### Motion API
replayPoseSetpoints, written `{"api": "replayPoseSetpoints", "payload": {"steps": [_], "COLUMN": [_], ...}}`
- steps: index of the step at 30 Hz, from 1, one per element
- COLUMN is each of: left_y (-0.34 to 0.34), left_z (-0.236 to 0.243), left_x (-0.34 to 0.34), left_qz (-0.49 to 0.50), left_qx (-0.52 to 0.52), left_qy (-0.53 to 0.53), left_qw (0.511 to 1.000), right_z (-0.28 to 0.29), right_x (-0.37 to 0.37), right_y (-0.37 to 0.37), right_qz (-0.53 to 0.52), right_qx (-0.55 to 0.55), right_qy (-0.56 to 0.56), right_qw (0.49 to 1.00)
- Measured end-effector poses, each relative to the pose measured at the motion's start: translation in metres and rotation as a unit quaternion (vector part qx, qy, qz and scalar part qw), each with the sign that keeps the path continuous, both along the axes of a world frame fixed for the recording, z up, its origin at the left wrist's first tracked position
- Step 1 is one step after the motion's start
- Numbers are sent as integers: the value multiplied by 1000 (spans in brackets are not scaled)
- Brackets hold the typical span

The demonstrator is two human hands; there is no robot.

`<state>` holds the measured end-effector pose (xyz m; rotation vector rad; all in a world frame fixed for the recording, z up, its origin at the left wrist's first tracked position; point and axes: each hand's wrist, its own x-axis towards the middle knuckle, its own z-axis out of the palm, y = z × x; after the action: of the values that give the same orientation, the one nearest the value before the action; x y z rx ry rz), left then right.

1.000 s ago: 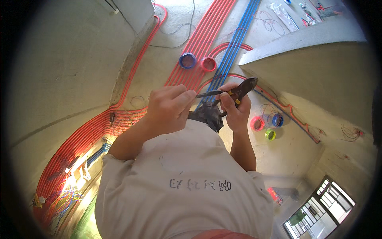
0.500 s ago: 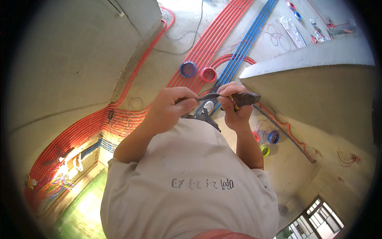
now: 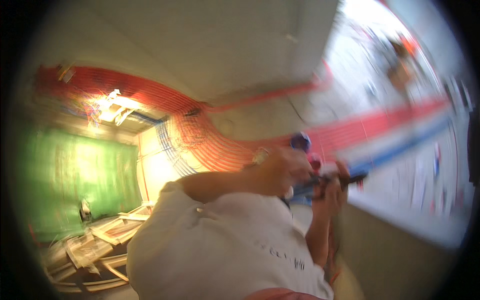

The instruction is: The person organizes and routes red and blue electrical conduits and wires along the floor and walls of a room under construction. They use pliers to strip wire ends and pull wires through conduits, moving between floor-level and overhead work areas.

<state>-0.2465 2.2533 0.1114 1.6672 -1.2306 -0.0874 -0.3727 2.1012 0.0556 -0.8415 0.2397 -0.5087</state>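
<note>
Both hands are in front of my chest, smeared by motion. My left hand (image 3: 290, 169) is closed, its fingers pinching the near end of a slim dark strip-like piece (image 3: 307, 186). That piece runs across to my right hand (image 3: 332, 186), which is closed around a black object (image 3: 357, 178). The black end sticks out past the right fingers. Half a second ago it showed yellow parts; its exact kind is too blurred to tell. Behind the hands, on the floor, are a blue wire coil (image 3: 300, 141) and a red wire coil (image 3: 314, 161).
Red conduits (image 3: 215, 150) curve along the wall and floor; blue conduits (image 3: 390, 156) run beside them. A bright lamp (image 3: 117, 106) hangs by loose wires at left. Green sheeting (image 3: 80, 175) stands above piled wooden frames (image 3: 107, 240). A grey wall edge (image 3: 395, 240) is at right.
My view has swung to the left, bringing the green sheeting and wooden frames in. Both hands now show further right and lower, closer together, still holding the dark piece and the black object.
</note>
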Motion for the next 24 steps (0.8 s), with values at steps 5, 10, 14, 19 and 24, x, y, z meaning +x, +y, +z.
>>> {"api": "replayPoseSetpoints", "payload": {"steps": [5, 10, 14, 19, 24], "left_y": [30, 96, 151, 257, 426], "left_z": [6, -12, 2, -15, -82], "left_x": [-23, -30, -42, -44, -46], "left_qz": [136, 241, 310, 422, 481], "left_qx": [89, 109, 203, 138, 83], "left_qy": [59, 142, 51, 43, -4], "left_qw": [985, 954, 927, 895, 873], "right_z": [-7, 4, 36, 47, 45], "right_x": [36, 74, 75, 132, 168], "right_y": [4, 57, 96, 148, 256], "right_qz": [107, 162, 72, -63, -87], "right_qx": [-115, -175, -233, -331, -384], "right_qy": [-44, -73, -87, -96, 35], "right_qw": [987, 968, 966, 936, 919]}}
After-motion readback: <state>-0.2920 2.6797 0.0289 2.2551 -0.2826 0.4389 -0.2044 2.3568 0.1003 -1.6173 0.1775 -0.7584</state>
